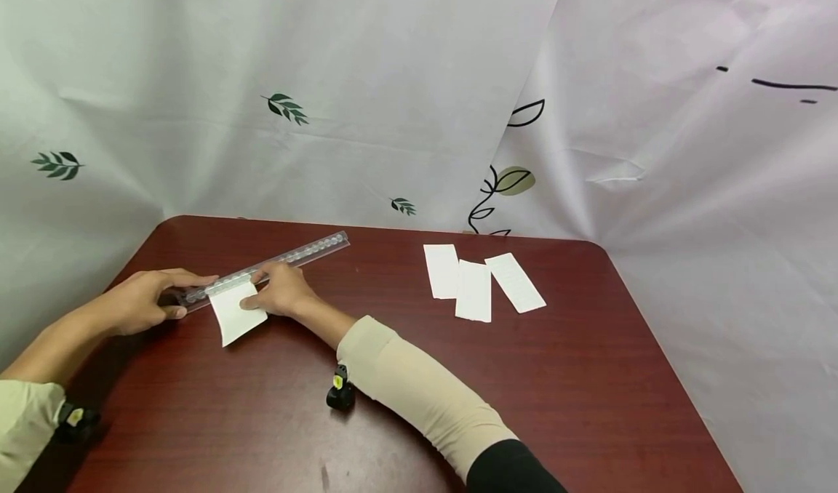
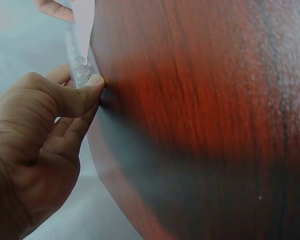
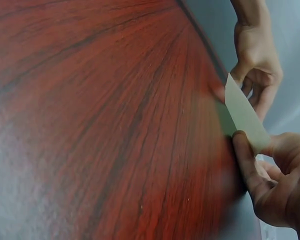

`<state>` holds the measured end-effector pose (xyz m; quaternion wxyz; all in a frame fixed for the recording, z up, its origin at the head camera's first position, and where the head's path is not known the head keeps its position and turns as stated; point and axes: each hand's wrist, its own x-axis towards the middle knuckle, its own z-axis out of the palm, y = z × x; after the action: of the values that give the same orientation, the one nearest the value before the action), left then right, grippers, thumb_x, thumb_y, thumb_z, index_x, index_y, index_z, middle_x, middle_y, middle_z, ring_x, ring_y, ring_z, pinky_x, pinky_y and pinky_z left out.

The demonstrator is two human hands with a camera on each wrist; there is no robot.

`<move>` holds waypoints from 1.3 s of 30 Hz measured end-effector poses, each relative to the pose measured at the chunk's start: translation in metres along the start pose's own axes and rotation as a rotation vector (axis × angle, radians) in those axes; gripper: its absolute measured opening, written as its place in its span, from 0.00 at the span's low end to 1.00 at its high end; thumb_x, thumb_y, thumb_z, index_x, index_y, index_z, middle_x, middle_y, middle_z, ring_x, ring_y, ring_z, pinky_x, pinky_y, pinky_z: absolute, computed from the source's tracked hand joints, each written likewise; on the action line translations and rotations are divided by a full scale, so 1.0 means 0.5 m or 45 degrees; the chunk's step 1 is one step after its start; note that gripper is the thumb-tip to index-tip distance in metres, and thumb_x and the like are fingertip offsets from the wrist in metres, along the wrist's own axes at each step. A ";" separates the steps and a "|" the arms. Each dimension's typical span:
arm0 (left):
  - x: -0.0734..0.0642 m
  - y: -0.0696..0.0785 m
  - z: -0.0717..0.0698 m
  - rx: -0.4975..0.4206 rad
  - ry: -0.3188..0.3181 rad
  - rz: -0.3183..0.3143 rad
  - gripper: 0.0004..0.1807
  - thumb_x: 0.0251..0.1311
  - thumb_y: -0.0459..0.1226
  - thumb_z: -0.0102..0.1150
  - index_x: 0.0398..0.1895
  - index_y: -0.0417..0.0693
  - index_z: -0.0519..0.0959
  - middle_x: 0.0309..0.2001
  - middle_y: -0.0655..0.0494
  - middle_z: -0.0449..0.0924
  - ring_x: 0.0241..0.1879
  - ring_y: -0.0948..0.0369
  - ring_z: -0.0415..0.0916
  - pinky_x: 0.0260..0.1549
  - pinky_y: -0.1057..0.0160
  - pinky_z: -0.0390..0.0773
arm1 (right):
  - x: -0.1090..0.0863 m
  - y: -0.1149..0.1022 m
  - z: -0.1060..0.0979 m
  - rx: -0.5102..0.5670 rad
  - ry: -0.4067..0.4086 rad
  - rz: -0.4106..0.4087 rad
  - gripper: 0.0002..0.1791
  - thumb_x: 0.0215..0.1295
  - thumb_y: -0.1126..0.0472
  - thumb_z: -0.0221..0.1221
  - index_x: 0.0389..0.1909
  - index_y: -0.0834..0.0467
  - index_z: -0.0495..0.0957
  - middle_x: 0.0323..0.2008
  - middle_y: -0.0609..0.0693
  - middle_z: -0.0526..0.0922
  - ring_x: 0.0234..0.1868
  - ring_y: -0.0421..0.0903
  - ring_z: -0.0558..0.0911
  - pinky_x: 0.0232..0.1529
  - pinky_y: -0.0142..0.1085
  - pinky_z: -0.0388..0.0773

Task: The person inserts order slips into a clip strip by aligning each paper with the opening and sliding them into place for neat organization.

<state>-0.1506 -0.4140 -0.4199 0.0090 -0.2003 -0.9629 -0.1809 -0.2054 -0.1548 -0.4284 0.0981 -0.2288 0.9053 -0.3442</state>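
A clear plastic ruler [image 1: 321, 248] lies slantwise on the table, its right end farther back. My left hand [image 1: 140, 300] grips the ruler's left end, and the left wrist view shows the thumb [image 2: 94, 83] pressed on its near edge. A small white piece of paper [image 1: 234, 317] is at the ruler's near edge, its free part lifted toward me. With thumb and fingers, my right hand [image 1: 284, 289] pinches the paper's right side, fingertips over the ruler. Seen from the right wrist, the paper [image 3: 246, 117] stands up from the table between both hands.
Three white paper pieces lie at the back right: a left one [image 1: 441, 271], a middle one [image 1: 473, 291] and a tilted right one [image 1: 515, 282]. They sit on a dark red wooden table [image 1: 393, 420]. A pale curtain [image 1: 366, 100] with leaf prints hangs behind the table's back edge.
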 end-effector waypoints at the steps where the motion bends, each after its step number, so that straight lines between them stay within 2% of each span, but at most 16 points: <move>1: -0.001 -0.001 0.000 -0.005 0.001 -0.001 0.38 0.44 0.27 0.77 0.64 0.52 0.79 0.55 0.50 0.81 0.41 0.69 0.81 0.36 0.71 0.76 | 0.000 -0.002 0.001 -0.003 0.000 -0.002 0.20 0.51 0.47 0.76 0.44 0.45 0.85 0.44 0.37 0.85 0.58 0.39 0.77 0.56 0.27 0.69; 9: -0.001 -0.001 -0.001 -0.007 0.027 0.015 0.39 0.43 0.27 0.78 0.64 0.53 0.80 0.54 0.53 0.82 0.39 0.73 0.79 0.36 0.74 0.73 | 0.003 -0.016 0.012 -0.008 -0.024 0.017 0.19 0.51 0.47 0.75 0.44 0.44 0.85 0.44 0.34 0.84 0.57 0.36 0.77 0.54 0.25 0.69; 14: -0.004 -0.001 -0.002 0.003 0.011 -0.006 0.38 0.44 0.29 0.79 0.64 0.52 0.80 0.54 0.50 0.82 0.41 0.69 0.80 0.36 0.71 0.75 | 0.006 -0.023 0.020 -0.032 -0.022 0.024 0.19 0.49 0.46 0.76 0.43 0.43 0.84 0.43 0.34 0.84 0.56 0.37 0.76 0.51 0.24 0.70; 19: -0.004 0.002 -0.003 0.034 -0.019 -0.039 0.38 0.46 0.29 0.77 0.65 0.53 0.79 0.53 0.52 0.83 0.42 0.66 0.79 0.37 0.69 0.75 | 0.006 -0.030 0.025 -0.031 -0.036 0.032 0.19 0.50 0.46 0.76 0.43 0.43 0.84 0.43 0.32 0.83 0.52 0.35 0.77 0.47 0.22 0.69; 21: -0.003 0.002 -0.003 0.052 -0.024 -0.037 0.38 0.46 0.29 0.77 0.65 0.54 0.79 0.53 0.53 0.83 0.43 0.64 0.79 0.38 0.69 0.76 | 0.006 -0.032 0.026 -0.024 -0.040 0.027 0.20 0.50 0.46 0.76 0.43 0.43 0.84 0.43 0.33 0.83 0.51 0.34 0.77 0.46 0.22 0.69; 26: 0.004 0.002 -0.005 0.047 -0.052 -0.014 0.38 0.46 0.28 0.77 0.66 0.51 0.78 0.58 0.47 0.80 0.45 0.57 0.82 0.38 0.65 0.79 | 0.005 -0.033 0.026 -0.012 -0.034 -0.009 0.20 0.49 0.47 0.76 0.44 0.45 0.84 0.41 0.34 0.83 0.47 0.33 0.77 0.45 0.21 0.69; 31: 0.005 0.004 -0.007 0.042 -0.072 -0.038 0.38 0.48 0.28 0.75 0.67 0.51 0.77 0.59 0.45 0.79 0.46 0.54 0.83 0.38 0.65 0.80 | 0.005 -0.034 0.025 -0.018 -0.037 -0.013 0.20 0.50 0.47 0.76 0.44 0.45 0.84 0.43 0.34 0.84 0.50 0.32 0.77 0.47 0.21 0.69; 39: 0.003 0.008 -0.003 0.081 -0.014 -0.016 0.38 0.45 0.28 0.77 0.65 0.53 0.79 0.56 0.52 0.82 0.48 0.57 0.80 0.39 0.70 0.77 | 0.005 -0.037 0.027 0.038 -0.072 0.023 0.19 0.52 0.47 0.75 0.44 0.44 0.84 0.48 0.33 0.82 0.54 0.32 0.76 0.47 0.24 0.71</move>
<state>-0.1502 -0.4106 -0.4169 0.0088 -0.1950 -0.9693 -0.1492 -0.1968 -0.1761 -0.4262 0.1302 -0.2288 0.8989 -0.3503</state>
